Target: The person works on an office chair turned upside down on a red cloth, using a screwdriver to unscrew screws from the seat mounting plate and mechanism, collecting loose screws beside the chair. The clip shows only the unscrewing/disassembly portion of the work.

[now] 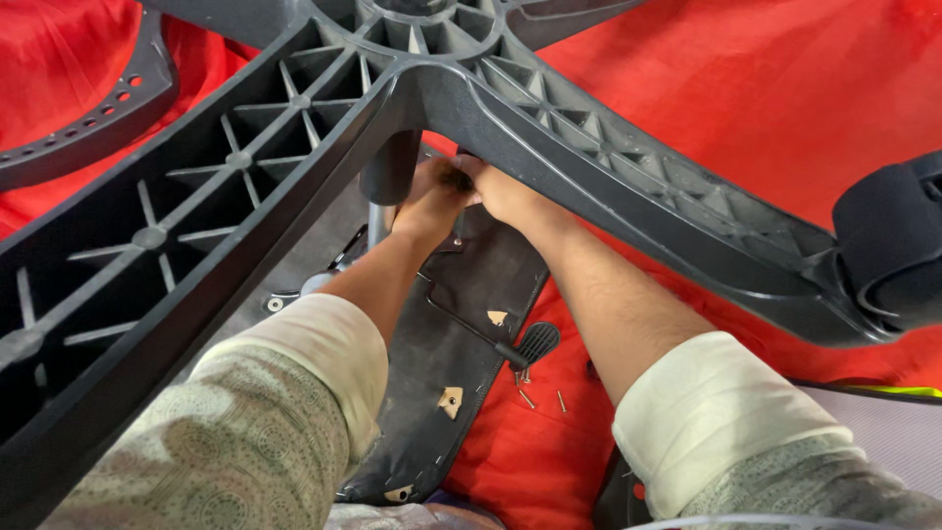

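Hands meet under the black chair base [589, 167]. Left hand [429, 201] and right hand [505, 191] touch beside the gas cylinder [390, 167]; whether their fingers are clamped cannot be told. Loose screws [540, 396] lie on red cloth [765, 88].

- The black plastic chair base [549, 147] lies upturned, ribbed underside showing, arms spreading left and right over my wrists.
- The dark gas cylinder [390, 169] stands beneath its hub, just left of where my fingers meet.
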